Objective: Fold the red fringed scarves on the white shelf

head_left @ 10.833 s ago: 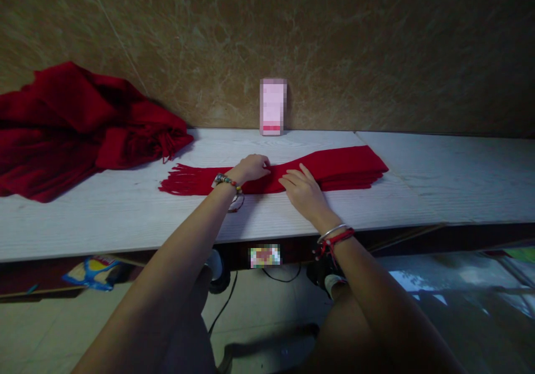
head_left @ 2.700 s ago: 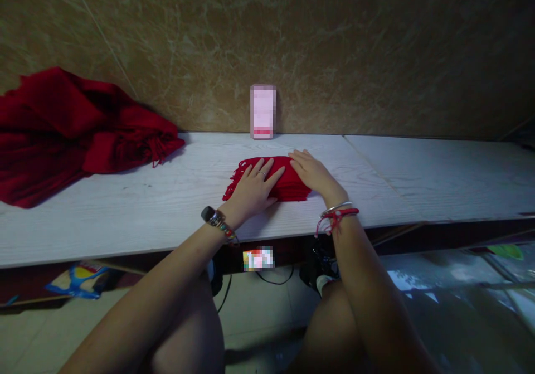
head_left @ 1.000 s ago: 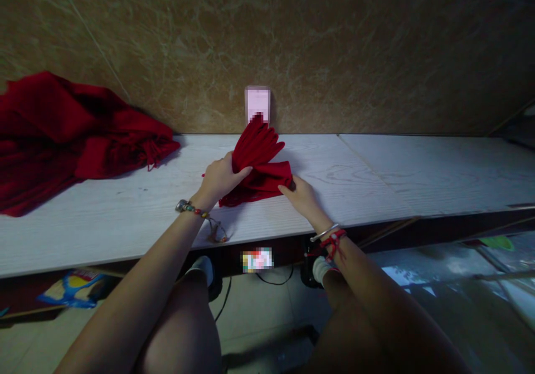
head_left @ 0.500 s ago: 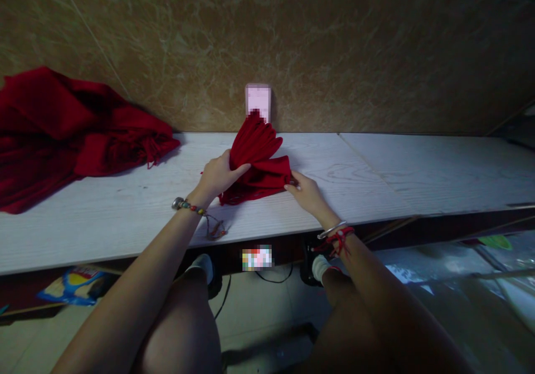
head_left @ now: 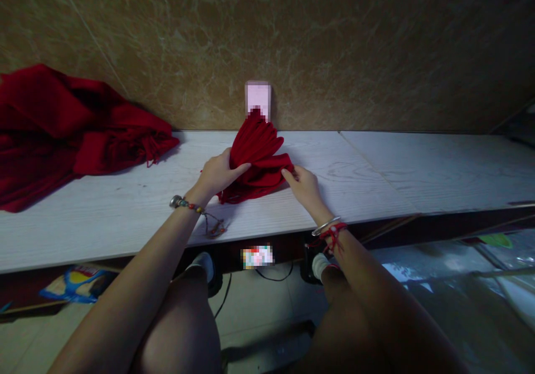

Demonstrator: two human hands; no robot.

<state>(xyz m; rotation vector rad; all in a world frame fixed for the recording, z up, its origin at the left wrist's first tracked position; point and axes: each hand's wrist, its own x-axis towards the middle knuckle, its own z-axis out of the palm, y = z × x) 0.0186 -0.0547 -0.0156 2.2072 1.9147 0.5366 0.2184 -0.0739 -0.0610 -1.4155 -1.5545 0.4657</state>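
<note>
A red scarf [head_left: 258, 145] is gathered into fanned pleats on the white wood-grain bench top [head_left: 359, 190]. My left hand [head_left: 219, 174] closes round the left side of the pleats, with its thumb lying across the front. At the right edge of the scarf, my right hand [head_left: 305, 183] pinches a fold between thumb and fingers; the fingers behind the cloth are partly hidden. Loose ends of the scarf show below the pleats, near my left hand. Its upper tip overlaps a pink, blurred-out rectangular item [head_left: 258, 92] by the wall.
To the left lies a large crumpled red cloth [head_left: 96, 123] with fringe. A brown marbled wall [head_left: 317, 51] runs along the back of the bench. Below its front edge are a blue packet [head_left: 75, 286], a black cable [head_left: 276, 279] and my feet. Clear plastic sheeting [head_left: 460, 290] lies at lower right.
My right hand has shifted slightly up and inward, bringing the right flap of the scarf closer against the pleats. My left hand keeps its hold in nearly the same spot.
</note>
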